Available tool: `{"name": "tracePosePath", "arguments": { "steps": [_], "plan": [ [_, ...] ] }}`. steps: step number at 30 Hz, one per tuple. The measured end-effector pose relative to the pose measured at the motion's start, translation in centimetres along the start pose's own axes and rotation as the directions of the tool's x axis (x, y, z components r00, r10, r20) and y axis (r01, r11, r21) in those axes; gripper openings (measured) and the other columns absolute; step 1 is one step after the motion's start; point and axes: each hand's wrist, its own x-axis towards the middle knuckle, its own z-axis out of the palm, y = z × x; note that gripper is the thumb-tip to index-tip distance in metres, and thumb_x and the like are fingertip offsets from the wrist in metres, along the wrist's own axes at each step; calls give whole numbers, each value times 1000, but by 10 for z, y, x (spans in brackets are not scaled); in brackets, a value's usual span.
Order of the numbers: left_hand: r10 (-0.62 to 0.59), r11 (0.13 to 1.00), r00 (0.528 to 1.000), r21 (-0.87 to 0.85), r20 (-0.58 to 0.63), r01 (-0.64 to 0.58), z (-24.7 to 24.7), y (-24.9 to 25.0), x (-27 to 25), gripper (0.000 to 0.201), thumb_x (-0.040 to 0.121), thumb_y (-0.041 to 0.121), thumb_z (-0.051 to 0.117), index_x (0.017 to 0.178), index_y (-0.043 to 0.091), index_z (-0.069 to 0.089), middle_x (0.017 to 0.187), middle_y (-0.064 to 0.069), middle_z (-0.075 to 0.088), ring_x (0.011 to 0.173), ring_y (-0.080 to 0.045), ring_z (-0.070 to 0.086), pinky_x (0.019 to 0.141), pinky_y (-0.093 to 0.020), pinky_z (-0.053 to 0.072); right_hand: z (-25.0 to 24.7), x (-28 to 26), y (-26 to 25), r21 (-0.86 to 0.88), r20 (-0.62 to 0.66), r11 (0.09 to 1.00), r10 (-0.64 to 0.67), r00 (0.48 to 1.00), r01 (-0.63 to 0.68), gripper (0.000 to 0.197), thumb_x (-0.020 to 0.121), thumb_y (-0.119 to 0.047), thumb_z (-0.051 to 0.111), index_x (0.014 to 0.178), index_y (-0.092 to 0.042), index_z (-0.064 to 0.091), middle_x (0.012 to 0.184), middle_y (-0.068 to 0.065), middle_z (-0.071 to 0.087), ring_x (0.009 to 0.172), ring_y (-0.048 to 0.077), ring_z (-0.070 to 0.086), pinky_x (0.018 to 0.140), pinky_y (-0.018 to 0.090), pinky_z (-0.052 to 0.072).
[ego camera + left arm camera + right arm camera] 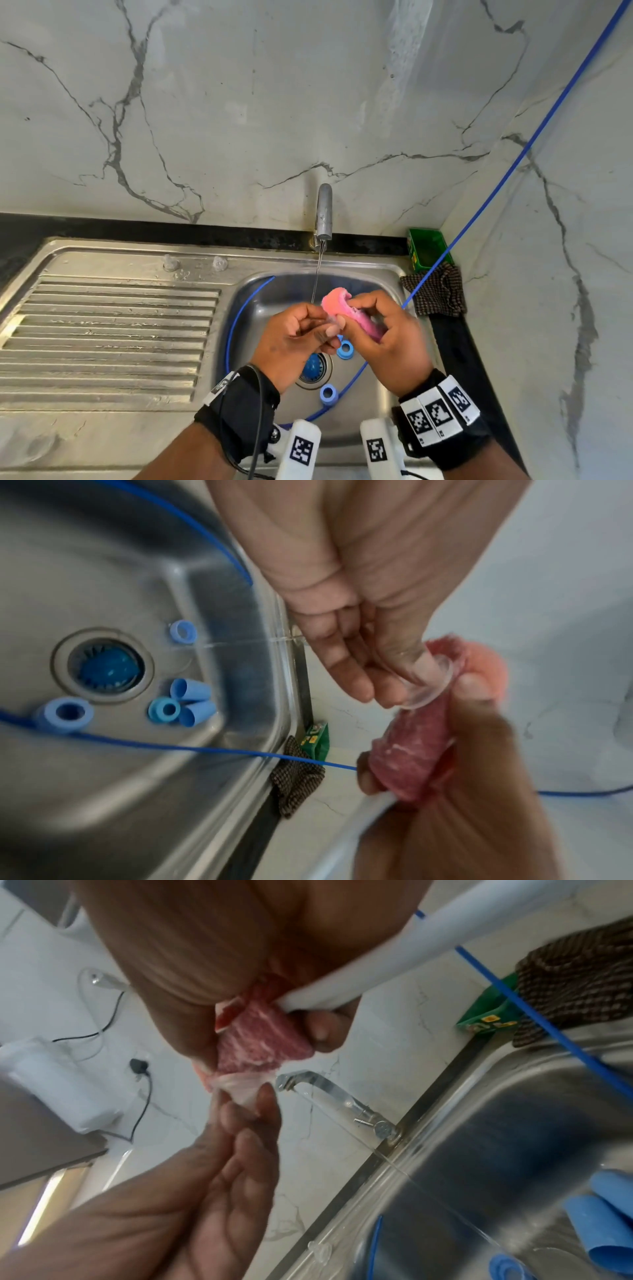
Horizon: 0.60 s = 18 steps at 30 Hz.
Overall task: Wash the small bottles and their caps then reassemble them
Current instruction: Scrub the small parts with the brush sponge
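Over the sink basin [274, 301] my left hand [322, 329] pinches a small clear bottle [428, 680] at its fingertips. My right hand [376, 308] grips a pink sponge [339, 303], folded and pressed against the bottle's mouth. In the right wrist view the sponge [260, 1039] meets the clear bottle [243, 1088] above my left hand's fingers [240, 1123]. Several blue caps [190, 696] lie around the drain on the basin floor, two of them showing in the head view [345, 349]. Two clear pieces [170, 263] stand on the sink's back ledge.
The faucet [323, 212] runs a thin stream into the basin just beyond my hands. A blue cord [479, 205] crosses from the upper right down through the basin. A green box [428, 248] and a checked cloth [438, 291] sit in the right corner. The ribbed drainboard [109, 335] lies left.
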Motion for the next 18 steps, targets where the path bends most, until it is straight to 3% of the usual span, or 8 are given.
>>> {"name": "tracePosePath", "arguments": {
  "steps": [3,6,10,13,15,18],
  "plan": [
    [-7,999,999,-31,31,8,-1,-2,1,20,96,0,59,114,-5,65,93,-16,74,78,-20,68,74,-28,57,-2,4,0,17,-28,999,28,999,-28,19,80,-46,73,93,-35,65,91,-14,71,77,11,68,65,31,56],
    [-33,992,999,-117,21,36,0,-3,4,25,98,-2,55,120,2,66,96,-13,71,83,-22,65,80,-32,56,4,5,-9,16,30,998,-61,998,61,19,81,-39,75,97,-35,65,96,-15,70,82,8,68,67,24,55],
    [-44,995,999,-86,4,45,5,-1,7,19,102,7,50,104,0,66,76,-5,59,68,-14,51,69,-27,49,7,14,-5,-30,-32,999,-17,999,16,19,82,-42,73,97,-35,62,96,-17,66,85,7,65,70,24,53],
    [-109,986,991,-134,-72,99,7,3,9,26,104,8,42,95,3,65,64,-2,46,60,-14,38,58,-25,39,14,10,-8,-41,28,995,-88,996,89,20,83,-34,74,99,-31,63,103,-19,66,95,6,65,79,24,53],
    [-162,977,983,-156,-84,148,9,6,9,28,104,19,43,84,7,58,62,-1,41,56,-14,33,56,-27,33,18,7,-11,-31,57,996,-81,995,83,20,83,-29,75,100,-26,65,104,-17,67,97,6,65,79,25,54],
    [-215,956,975,-217,-54,199,9,6,6,34,105,30,43,77,14,52,62,1,37,53,-12,31,54,-28,29,19,10,-11,-40,76,996,-80,994,83,19,84,-34,72,99,-25,65,101,-17,67,95,6,65,79,23,53]
  ]
}}
